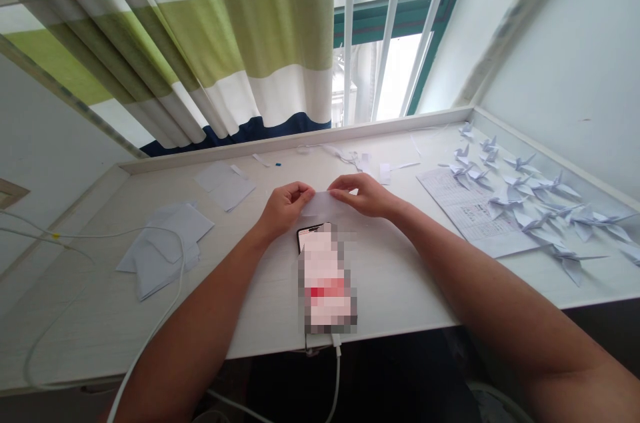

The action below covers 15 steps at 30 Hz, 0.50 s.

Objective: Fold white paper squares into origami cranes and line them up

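Between my two hands is a small piece of white paper, held just above the white desk. My left hand pinches its left side between thumb and fingers. At the upper right edge, my right hand grips the same paper with thumb and forefinger. Directly below, nearer to me, lies a smartphone with its screen lit and partly blurred out. A white charging cable is plugged into its near end.
Several folded paper cranes spread over the right side, some on a printed sheet. A stack of white paper lies at left under a looping white cable. Paper scraps lie at the back, near a curtain and barred window.
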### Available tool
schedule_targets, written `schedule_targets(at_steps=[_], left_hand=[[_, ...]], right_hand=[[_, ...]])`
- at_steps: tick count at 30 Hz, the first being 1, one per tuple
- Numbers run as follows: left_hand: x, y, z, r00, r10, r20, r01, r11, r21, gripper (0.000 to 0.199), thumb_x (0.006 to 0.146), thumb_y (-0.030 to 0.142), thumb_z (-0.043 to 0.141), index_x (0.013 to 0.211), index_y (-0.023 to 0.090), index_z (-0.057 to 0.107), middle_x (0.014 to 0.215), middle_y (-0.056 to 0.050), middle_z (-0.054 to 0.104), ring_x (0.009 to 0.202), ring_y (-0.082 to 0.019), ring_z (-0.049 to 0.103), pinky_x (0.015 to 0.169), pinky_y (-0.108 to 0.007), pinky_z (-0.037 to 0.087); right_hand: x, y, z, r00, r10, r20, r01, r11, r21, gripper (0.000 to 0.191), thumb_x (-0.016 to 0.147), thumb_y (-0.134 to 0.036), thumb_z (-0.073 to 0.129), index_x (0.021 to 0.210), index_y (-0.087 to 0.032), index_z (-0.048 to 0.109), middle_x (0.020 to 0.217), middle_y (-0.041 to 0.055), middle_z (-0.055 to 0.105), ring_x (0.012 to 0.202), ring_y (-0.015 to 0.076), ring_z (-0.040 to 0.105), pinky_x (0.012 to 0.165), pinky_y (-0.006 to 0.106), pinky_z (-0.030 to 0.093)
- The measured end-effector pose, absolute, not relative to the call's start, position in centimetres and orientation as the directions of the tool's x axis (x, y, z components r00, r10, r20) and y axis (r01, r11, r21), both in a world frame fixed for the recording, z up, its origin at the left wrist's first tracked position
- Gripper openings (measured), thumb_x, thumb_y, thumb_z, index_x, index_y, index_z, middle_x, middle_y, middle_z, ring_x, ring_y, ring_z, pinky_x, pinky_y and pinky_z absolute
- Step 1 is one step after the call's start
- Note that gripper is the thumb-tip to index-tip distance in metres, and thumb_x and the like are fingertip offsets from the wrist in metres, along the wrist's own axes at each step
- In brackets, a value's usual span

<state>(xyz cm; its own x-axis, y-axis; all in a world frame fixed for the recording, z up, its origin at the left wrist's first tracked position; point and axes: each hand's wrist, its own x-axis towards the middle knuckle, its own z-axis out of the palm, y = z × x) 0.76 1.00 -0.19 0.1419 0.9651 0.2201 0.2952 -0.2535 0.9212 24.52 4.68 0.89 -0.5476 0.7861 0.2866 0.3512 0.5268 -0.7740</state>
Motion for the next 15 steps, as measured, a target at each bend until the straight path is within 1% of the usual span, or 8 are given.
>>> schedule_targets(at_steps=[2, 6, 8, 11, 13, 15], left_hand=[[1.1, 0.7, 0.0, 0.148, 0.962, 0.231, 0.302, -0.266, 0.915, 0.041, 0.087, 0.058, 0.074, 0.086, 0.017, 0.077, 0.076, -0.004, 0.073, 0.068, -0.016, 0.061, 0.061, -0.026, 0.046], [1.5, 0.6, 0.1, 0.174, 0.95, 0.259, 0.336, -0.304, 0.892, 0.038, 0.086, 0.056, 0.074, 0.086, 0.019, 0.077, 0.084, -0.005, 0.077, 0.076, -0.019, 0.067, 0.066, -0.029, 0.049], [1.4, 0.6, -0.1, 0.199, 0.945, 0.261, 0.405, -0.322, 0.856, 0.034, 0.089, 0.053, 0.07, 0.087, 0.02, 0.075, 0.084, -0.005, 0.077, 0.075, -0.019, 0.067, 0.066, -0.029, 0.048], [1.3, 0.7, -0.3, 0.201, 0.94, 0.276, 0.561, -0.342, 0.754, 0.028, 0.095, 0.048, 0.064, 0.092, 0.022, 0.072, 0.082, -0.002, 0.075, 0.072, -0.019, 0.065, 0.065, -0.03, 0.045], [1.3, 0.7, -0.4, 0.177, 0.938, 0.299, 0.611, -0.343, 0.714, 0.026, 0.097, 0.048, 0.062, 0.093, 0.023, 0.071, 0.082, -0.002, 0.075, 0.071, -0.019, 0.064, 0.066, -0.031, 0.044], [1.3, 0.7, -0.3, 0.161, 0.933, 0.321, 0.592, -0.351, 0.726, 0.027, 0.097, 0.049, 0.063, 0.093, 0.023, 0.071, 0.083, -0.002, 0.076, 0.073, -0.02, 0.066, 0.067, -0.031, 0.045]], right_hand=[[24.3, 4.4, 1.0, -0.556, 0.779, 0.29, 0.337, 0.53, -0.778, 0.027, 0.097, -0.04, 0.065, 0.093, -0.018, 0.08, 0.092, 0.0078, 0.081, 0.086, 0.0205, 0.073, 0.081, 0.034, 0.054], [23.6, 3.8, 1.0, -0.567, 0.77, 0.293, 0.348, 0.546, -0.762, 0.028, 0.098, -0.039, 0.064, 0.091, -0.018, 0.081, 0.088, 0.0069, 0.081, 0.08, 0.0193, 0.071, 0.077, 0.033, 0.051], [23.3, 3.5, 1.1, -0.565, 0.768, 0.3, 0.358, 0.556, -0.75, 0.029, 0.099, -0.039, 0.064, 0.09, -0.018, 0.081, 0.086, 0.0066, 0.081, 0.078, 0.0188, 0.07, 0.076, 0.032, 0.05], [23.1, 3.4, 1.1, -0.551, 0.775, 0.311, 0.362, 0.558, -0.747, 0.029, 0.099, -0.039, 0.064, 0.089, -0.018, 0.081, 0.084, 0.0062, 0.08, 0.077, 0.0185, 0.068, 0.077, 0.033, 0.051], [23.2, 3.5, 1.1, -0.535, 0.787, 0.308, 0.329, 0.529, -0.783, 0.03, 0.098, -0.041, 0.065, 0.089, -0.017, 0.08, 0.086, 0.0067, 0.079, 0.08, 0.0191, 0.069, 0.077, 0.033, 0.053], [23.3, 3.7, 1.0, -0.536, 0.806, 0.251, 0.27, 0.446, -0.854, 0.033, 0.097, -0.047, 0.065, 0.092, -0.017, 0.079, 0.087, 0.0073, 0.078, 0.078, 0.0196, 0.07, 0.07, 0.033, 0.057]])
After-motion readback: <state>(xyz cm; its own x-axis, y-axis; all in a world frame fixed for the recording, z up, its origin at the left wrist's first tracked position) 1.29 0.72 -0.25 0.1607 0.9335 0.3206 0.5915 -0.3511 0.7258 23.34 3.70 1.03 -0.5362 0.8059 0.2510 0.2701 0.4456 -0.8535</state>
